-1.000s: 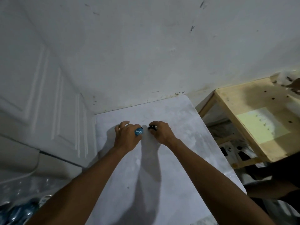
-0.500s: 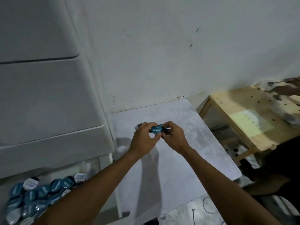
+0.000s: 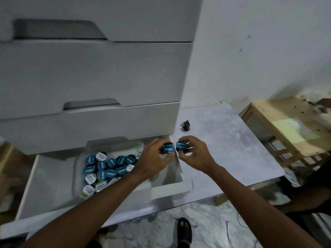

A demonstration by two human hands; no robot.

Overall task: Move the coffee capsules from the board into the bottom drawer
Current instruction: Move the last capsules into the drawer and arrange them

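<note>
My left hand (image 3: 154,158) grips a blue-lidded coffee capsule (image 3: 168,148) above the right end of the open bottom drawer (image 3: 50,183). Just to its right, my right hand (image 3: 194,154) holds a second blue capsule (image 3: 181,145) over the drawer's edge beside the white board (image 3: 229,145). One dark capsule (image 3: 186,125) lies on its side on the board near the cabinet. Inside the drawer a clear tray (image 3: 78,165) holds several blue and white-lidded capsules (image 3: 107,169).
A white cabinet with shut upper drawers (image 3: 93,72) stands above the open one. A wooden stool (image 3: 290,126) stands to the right of the board. A sandalled foot (image 3: 184,230) and thin cables (image 3: 231,235) are on the marble floor below.
Both hands lifted off the board with a capsule each and swung left toward the open bottom drawer. The view turned left and down, showing the drawer and its tray.
</note>
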